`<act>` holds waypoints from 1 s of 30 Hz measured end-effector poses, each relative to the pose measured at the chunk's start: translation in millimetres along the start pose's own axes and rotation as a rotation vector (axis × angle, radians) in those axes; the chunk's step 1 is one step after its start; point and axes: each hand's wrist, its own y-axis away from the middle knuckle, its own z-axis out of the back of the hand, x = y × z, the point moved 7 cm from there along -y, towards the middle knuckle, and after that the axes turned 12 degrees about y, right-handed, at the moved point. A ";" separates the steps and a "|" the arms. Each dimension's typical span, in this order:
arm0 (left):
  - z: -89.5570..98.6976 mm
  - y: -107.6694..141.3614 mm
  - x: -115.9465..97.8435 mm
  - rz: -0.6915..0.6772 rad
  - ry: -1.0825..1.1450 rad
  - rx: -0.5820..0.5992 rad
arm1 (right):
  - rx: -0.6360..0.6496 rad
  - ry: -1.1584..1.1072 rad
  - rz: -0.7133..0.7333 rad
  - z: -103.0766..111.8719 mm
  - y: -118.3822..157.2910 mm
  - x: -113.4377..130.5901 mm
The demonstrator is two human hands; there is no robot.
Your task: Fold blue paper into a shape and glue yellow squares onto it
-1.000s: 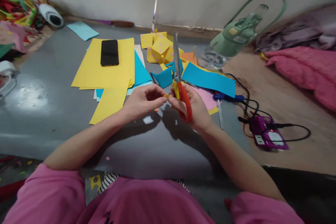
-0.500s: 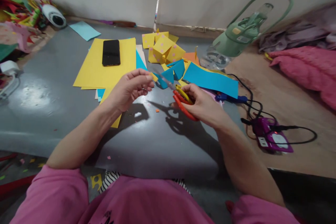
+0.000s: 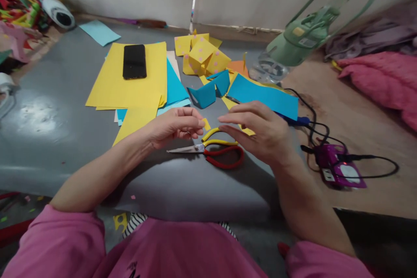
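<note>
Between the fingertips of my left hand (image 3: 177, 126) is a small yellow paper piece (image 3: 206, 124). My right hand (image 3: 259, 128) is just to its right, thumb and fingers apart and holding nothing. Below both hands, scissors (image 3: 223, 156) with red and yellow handles lie on the grey table cover (image 3: 182, 186), blades pointing left. Beyond my hands are folded blue paper (image 3: 203, 95) and a blue strip (image 3: 263, 97). Large yellow sheets (image 3: 107, 78) lie beyond my left hand, with a black phone (image 3: 134, 61) on top.
Polka-dotted yellow folded paper (image 3: 202, 52) sits at the back middle. A green-topped bottle (image 3: 293, 41) stands at the back right. Cables run to a purple power strip (image 3: 340, 167) at the right. A light blue sheet (image 3: 100, 32) and a white camera-like device (image 3: 58, 12) are at the back left.
The scissors have left my right hand and now lie on the table; that hand has opened. My left hand, still pinching the yellow piece, has moved right and nearer to me.
</note>
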 end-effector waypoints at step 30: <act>-9.6 6.4 -8.7 -0.391 -0.622 -0.006 | 0.166 -0.246 -0.123 -26.6 -2.3 12.4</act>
